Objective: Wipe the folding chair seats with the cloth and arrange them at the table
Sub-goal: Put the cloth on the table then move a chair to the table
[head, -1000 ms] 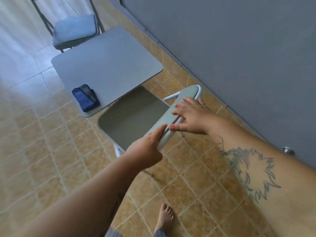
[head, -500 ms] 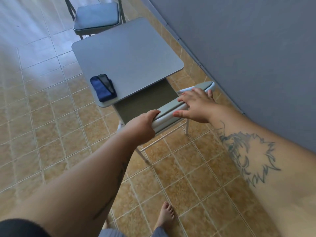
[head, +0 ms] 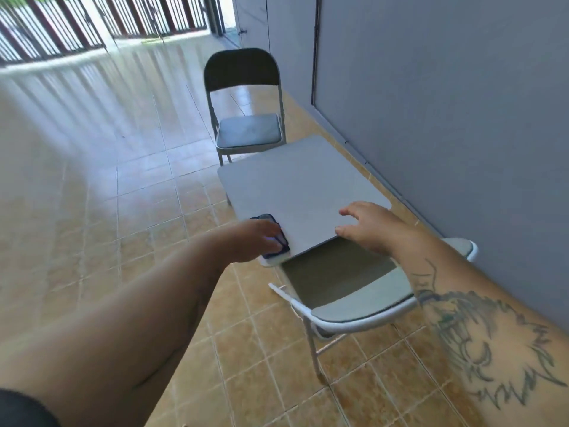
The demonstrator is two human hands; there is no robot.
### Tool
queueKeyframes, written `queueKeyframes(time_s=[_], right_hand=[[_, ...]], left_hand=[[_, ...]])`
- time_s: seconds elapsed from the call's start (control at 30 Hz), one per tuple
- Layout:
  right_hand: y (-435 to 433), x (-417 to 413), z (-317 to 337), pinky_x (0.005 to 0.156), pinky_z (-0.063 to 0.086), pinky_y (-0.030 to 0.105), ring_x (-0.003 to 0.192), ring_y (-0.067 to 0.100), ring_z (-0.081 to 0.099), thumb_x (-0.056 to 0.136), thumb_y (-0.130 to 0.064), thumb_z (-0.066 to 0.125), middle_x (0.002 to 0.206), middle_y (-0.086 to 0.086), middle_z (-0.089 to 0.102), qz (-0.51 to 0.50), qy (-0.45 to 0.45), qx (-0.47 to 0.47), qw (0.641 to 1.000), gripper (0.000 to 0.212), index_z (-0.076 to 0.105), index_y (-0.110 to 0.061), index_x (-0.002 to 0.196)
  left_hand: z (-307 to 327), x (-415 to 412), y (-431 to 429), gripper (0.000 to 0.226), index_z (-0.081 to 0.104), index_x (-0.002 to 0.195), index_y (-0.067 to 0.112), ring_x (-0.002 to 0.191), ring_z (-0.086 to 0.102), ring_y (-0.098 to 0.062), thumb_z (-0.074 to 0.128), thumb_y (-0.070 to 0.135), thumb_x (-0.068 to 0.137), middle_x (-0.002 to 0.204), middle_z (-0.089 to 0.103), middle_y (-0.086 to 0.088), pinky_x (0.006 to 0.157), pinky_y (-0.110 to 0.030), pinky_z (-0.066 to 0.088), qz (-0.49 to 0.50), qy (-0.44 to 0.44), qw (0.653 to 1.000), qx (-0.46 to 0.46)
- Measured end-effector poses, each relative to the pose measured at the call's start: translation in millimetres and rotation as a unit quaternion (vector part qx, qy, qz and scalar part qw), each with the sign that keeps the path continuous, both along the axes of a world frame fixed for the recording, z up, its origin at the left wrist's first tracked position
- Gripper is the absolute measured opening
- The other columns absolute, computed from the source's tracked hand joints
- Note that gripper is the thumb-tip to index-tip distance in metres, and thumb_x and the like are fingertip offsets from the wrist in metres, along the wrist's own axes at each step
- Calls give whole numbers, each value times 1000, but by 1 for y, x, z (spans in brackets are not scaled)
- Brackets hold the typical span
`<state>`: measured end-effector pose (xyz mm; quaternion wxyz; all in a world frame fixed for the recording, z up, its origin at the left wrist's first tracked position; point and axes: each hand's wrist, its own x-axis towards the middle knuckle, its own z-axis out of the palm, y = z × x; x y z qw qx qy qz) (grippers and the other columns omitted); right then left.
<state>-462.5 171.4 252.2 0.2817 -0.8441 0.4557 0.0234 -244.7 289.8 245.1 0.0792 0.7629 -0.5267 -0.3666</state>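
Both your hands have come off the backrest of the near grey metal folding chair (head: 348, 291), which you gripped half a second ago. That chair now stands pushed in at the 6 o'clock edge of the square grey table (head: 304, 186), the front of its seat tucked under the tabletop and its backrest nearest you. Your view has also lifted: the second grey folding chair with a dark backrest (head: 246, 118), earlier cut off at the top of the frame, now shows whole at the table's 12 o'clock side, facing you, its seat close to the table edge. The tiled floor (head: 107, 211), the grey wall (head: 446, 103) at 3 o'clock and a barred railing (head: 77, 23) at 11 o'clock have come into sight too.

Your left hand (head: 257, 238) has moved to the dark blue folded cloth (head: 275, 241), which lies where it did before, at the table's 7 o'clock corner. The hand covers most of it, fingers curled down onto it; motion blur keeps me from telling whether you have actually closed on it. Your right hand (head: 368, 228) hovers spread and open, holding nothing, over the table's 5 o'clock corner, just above the near chair's seat.
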Motion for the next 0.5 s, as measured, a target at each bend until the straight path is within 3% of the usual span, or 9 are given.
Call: queueKeyframes(time_s=[0.07, 0.2, 0.3, 0.4, 0.5], right_hand=[[16, 49, 9, 109, 32, 38, 136, 23, 39, 94, -41, 54, 151, 2, 39, -22, -28, -16, 999, 55, 44, -19, 143], [49, 162, 8, 110, 29, 31, 136, 21, 38, 93, -37, 58, 149, 4, 42, -31, -74, -7, 997, 52, 48, -15, 140], [61, 239, 5, 109, 29, 30, 137, 21, 38, 93, -35, 60, 149, 5, 42, -37, -100, 21, 994, 52, 49, -14, 139], [50, 305, 11, 109, 33, 33, 136, 22, 39, 92, -35, 60, 149, 5, 43, -44, -116, 29, 992, 51, 50, -13, 138], [14, 366, 16, 111, 28, 33, 139, 22, 36, 93, -36, 58, 150, 7, 41, -42, -123, -6, 991, 52, 48, -12, 139]], left_hand=[[19, 55, 13, 49, 51, 137, 18, 118, 54, -15, 65, 25, 91, 138, 54, 1, 92, -15, 37, -15, -32, 999, -22], [59, 172, 32, 47, 55, 133, 25, 119, 57, -18, 66, 34, 89, 137, 56, 2, 101, -24, 38, -71, -120, 990, -12], [89, 245, 37, 46, 56, 133, 26, 120, 57, -18, 66, 34, 89, 137, 57, 4, 107, -32, 39, -79, -136, 987, -12], [103, 313, 29, 48, 55, 133, 30, 120, 57, -14, 68, 34, 87, 137, 56, 8, 105, -30, 41, -80, -142, 986, -24], [106, 373, 3, 52, 52, 134, 33, 121, 56, -15, 70, 32, 85, 138, 55, 8, 103, -31, 42, -96, -186, 977, -40]])
